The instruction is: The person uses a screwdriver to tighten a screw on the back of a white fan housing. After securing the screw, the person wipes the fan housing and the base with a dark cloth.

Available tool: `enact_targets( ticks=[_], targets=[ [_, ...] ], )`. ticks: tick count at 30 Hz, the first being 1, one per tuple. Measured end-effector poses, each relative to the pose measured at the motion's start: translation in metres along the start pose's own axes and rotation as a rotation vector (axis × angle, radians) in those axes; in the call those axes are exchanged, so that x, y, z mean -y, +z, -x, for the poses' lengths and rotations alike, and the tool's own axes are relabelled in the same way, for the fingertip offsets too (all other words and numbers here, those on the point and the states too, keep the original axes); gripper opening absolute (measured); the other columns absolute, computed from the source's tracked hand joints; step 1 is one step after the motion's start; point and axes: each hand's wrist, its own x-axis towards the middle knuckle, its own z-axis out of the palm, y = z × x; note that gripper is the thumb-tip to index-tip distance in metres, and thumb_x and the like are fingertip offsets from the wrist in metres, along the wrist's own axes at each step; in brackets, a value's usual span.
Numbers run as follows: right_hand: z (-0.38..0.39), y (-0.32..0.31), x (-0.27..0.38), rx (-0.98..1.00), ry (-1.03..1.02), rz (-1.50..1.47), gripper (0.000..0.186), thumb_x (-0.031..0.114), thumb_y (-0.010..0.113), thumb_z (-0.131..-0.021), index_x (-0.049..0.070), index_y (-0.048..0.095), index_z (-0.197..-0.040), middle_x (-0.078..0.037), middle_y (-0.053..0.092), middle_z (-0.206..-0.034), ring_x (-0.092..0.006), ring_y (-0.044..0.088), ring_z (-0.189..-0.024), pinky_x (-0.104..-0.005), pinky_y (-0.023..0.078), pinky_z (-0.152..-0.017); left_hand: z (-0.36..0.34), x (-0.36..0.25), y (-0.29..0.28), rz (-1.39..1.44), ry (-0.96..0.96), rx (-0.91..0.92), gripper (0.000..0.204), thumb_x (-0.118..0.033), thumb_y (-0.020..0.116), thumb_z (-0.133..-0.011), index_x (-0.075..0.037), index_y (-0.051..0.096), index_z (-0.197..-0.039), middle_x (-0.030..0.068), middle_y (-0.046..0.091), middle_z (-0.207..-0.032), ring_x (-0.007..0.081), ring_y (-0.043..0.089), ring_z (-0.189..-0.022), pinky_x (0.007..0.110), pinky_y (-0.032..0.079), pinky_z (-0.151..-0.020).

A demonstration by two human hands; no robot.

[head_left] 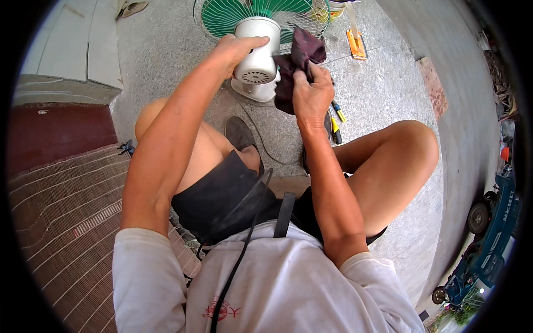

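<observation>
An electric fan point(256, 62) with a white motor housing and green blades stands on the floor between my feet and the far edge of view. My left hand point(240, 49) grips the side of the housing, its thumb lying across the top. Bunched in my right hand point(312, 94) is a dark maroon cloth point(306, 51), held just right of the housing. Part of the cloth hangs down beside the fan's white base point(255, 91). The wire guard point(222, 22) runs behind the housing, cut off by the upper edge.
Yellow-and-black handled tools point(337, 123) lie right of the fan. Farther off are an orange-and-white brush-like tool point(357, 44) and a bucket point(335, 8). A dark cord point(256, 130) trails over the floor near my shoe point(242, 133). A woven mat point(66, 216) covers the left; a blue vehicle point(497, 238) stands far right.
</observation>
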Motion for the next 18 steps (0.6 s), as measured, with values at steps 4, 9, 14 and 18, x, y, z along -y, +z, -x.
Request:
enact_targets(
  ticks=[4, 9, 14, 18],
  targets=[
    [0.021, 0.020, 0.035, 0.168, -0.346, 0.024, 0.030, 0.007, 0.069, -0.078, 0.008, 0.070, -0.107, -0.013, 0.064, -0.103, -0.0312, 0.064, -0.093, -0.0362, 0.051, -0.083, -0.042, 0.025, -0.017, 0.138, 0.020, 0.161, 0.060, -0.031, 0.077, -0.078, 0.012, 0.057, -0.116, 0.0195, 0.067, -0.101, 0.0309, 0.070, -0.078, 0.047, 0.057, -0.062],
    [0.013, 0.019, -0.002, 0.029, -0.168, 0.137, 0.028, 0.009, 0.066, -0.077, 0.008, 0.071, -0.104, -0.013, 0.065, -0.097, -0.0317, 0.065, -0.086, -0.0388, 0.051, -0.079, -0.013, 0.009, -0.001, -0.052, -0.019, 0.062, 0.052, -0.038, 0.073, -0.082, 0.002, 0.062, -0.113, 0.0113, 0.068, -0.095, 0.0211, 0.068, -0.079, 0.044, 0.055, -0.063],
    [-0.015, 0.010, -0.017, 0.096, 0.454, -0.587, 0.024, 0.011, 0.064, -0.085, -0.008, 0.069, -0.099, -0.005, 0.069, -0.087, -0.0103, 0.058, -0.077, -0.0273, 0.048, -0.070, -0.019, 0.025, -0.005, -0.145, 0.101, -0.106, 0.072, -0.039, 0.080, -0.077, 0.007, 0.052, -0.124, 0.0192, 0.068, -0.102, 0.0271, 0.071, -0.084, 0.045, 0.058, -0.068],
    [-0.037, 0.010, -0.028, 0.192, 0.355, -0.528, 0.021, 0.011, 0.065, -0.084, -0.006, 0.069, -0.096, -0.004, 0.068, -0.083, -0.0100, 0.056, -0.073, -0.0266, 0.047, -0.067, 0.005, 0.034, 0.021, -0.441, 0.135, -0.314, 0.088, -0.043, 0.088, -0.064, 0.012, 0.050, -0.121, 0.0238, 0.065, -0.110, 0.0296, 0.067, -0.096, 0.039, 0.054, -0.079]
  ],
)
